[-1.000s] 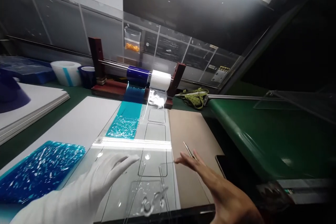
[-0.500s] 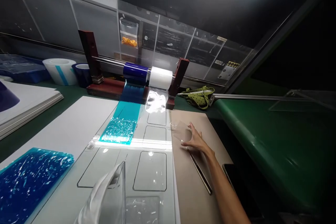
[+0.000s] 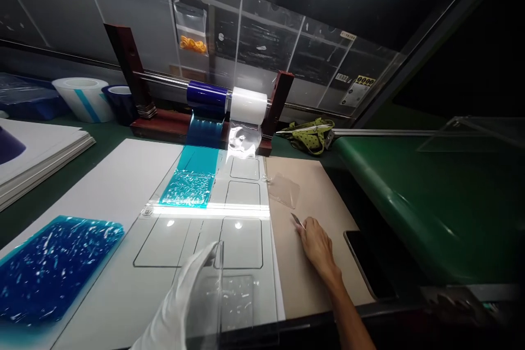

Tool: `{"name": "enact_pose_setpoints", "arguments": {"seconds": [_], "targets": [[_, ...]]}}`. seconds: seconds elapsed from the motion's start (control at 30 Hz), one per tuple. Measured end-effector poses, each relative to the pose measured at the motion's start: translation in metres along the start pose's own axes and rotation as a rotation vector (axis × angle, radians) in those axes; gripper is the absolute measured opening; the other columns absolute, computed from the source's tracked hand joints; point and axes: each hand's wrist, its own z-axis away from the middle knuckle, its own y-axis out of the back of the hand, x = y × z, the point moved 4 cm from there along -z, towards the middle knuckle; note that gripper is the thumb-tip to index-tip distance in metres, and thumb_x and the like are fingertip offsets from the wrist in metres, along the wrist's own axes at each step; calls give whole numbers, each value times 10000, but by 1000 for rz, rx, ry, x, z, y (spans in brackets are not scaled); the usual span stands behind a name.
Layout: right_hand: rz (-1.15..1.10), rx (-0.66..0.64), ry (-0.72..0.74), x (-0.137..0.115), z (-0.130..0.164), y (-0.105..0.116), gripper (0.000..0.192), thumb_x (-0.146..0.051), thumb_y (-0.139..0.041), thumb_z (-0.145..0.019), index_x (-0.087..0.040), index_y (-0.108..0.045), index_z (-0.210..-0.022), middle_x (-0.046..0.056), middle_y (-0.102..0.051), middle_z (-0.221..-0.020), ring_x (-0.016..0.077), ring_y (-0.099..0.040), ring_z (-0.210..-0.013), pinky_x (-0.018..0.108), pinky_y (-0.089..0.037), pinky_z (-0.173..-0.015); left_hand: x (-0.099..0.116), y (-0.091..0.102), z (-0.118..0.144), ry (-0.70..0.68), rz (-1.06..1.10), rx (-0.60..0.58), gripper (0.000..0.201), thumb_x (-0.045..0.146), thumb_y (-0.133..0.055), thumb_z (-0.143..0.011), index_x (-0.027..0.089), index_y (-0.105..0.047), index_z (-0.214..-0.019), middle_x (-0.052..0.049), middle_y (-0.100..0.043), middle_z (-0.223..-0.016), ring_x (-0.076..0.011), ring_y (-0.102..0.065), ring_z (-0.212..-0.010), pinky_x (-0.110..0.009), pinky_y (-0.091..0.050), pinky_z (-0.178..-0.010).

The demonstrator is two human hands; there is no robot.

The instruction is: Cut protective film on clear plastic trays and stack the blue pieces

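My left hand (image 3: pixel 178 298), in a white glove, grips a clear plastic panel (image 3: pixel 209 309) that stands on edge above the marked glass sheet. Its fingers are largely behind the panel. My bare right hand (image 3: pixel 318 246) is closed around a slim craft knife (image 3: pixel 296 220), with the pointed blade showing beyond the fingers over the brown board (image 3: pixel 307 175). A small clear plastic piece (image 3: pixel 285 191) lies flat on that board, just past the blade. Another clear panel (image 3: pixel 238 298) rests on the glass sheet (image 3: pixel 164 281), right of the panel I hold.
A wooden stand (image 3: pixel 164 128) bears a blue film roll (image 3: pixel 207 97) and a white one (image 3: pixel 249 105). Blue film-covered panels (image 3: pixel 61 270) lie at left, near stacked white sheets (image 3: pixel 49 167). A phone (image 3: pixel 365 265) is right of my right hand; a green pouch (image 3: pixel 309 134) sits behind.
My right hand has let go of the small clear piece, moved nearer and picked up the craft knife from the board. My left hand and its panel appear farther right; the view has shifted.
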Motion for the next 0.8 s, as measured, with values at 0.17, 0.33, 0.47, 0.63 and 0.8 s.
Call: {"name": "enact_pose_setpoints", "arguments": {"seconds": [0.17, 0.33, 0.47, 0.63, 0.8], "targets": [[-329, -90, 106, -40, 70, 21, 388, -440, -194, -1003, -209, -497, -1076, -35, -478, -639, 142, -498, -551, 243, -404, -541, 6, -6, 5, -108, -42, -59, 511, 435, -562, -883, 195, -454, -1321, -118, -492, -1338, -272, -516, -1184, -529, -450, -987], [-720, -240, 235, -90, 158, 44, 414, -497, -353, -966, -222, -662, -938, 9, -566, -680, 137, -543, -596, 246, -453, -593, 8, -12, 27, -222, -73, -147, 1129, 649, -750, -554, 205, -267, -1472, -177, -393, -1438, -423, -395, -1300, -592, -330, -1094], [-668, -295, 225, -103, 189, 38, 478, -652, -406, -883, -243, -653, -887, 32, -629, -789, 173, -581, -756, 260, -482, -692, 16, -14, 37, -289, -93, -214, 1195, 651, -767, -485, 208, -267, -1477, -177, -382, -1449, -455, -403, -1285, -578, -384, -1056], [-603, -304, 152, -97, 201, 25, 613, -702, -775, -489, -229, -562, -816, -7, -559, -765, 130, -504, -621, 208, -464, -536, 37, -13, 35, -307, -132, -242, 941, 486, -693, -698, 244, -235, -1484, -118, -448, -1399, -350, -464, -1258, -470, -412, -1064], [-600, -197, 245, -96, 206, 26, 548, -660, -769, -552, -215, -570, -802, 0, -557, -736, 137, -513, -629, 200, -475, -533, 44, -19, 33, -311, -181, -241, 694, 260, -560, -838, 306, -271, -1467, -67, -500, -1349, -279, -500, -1231, -416, -417, -1061]]}}
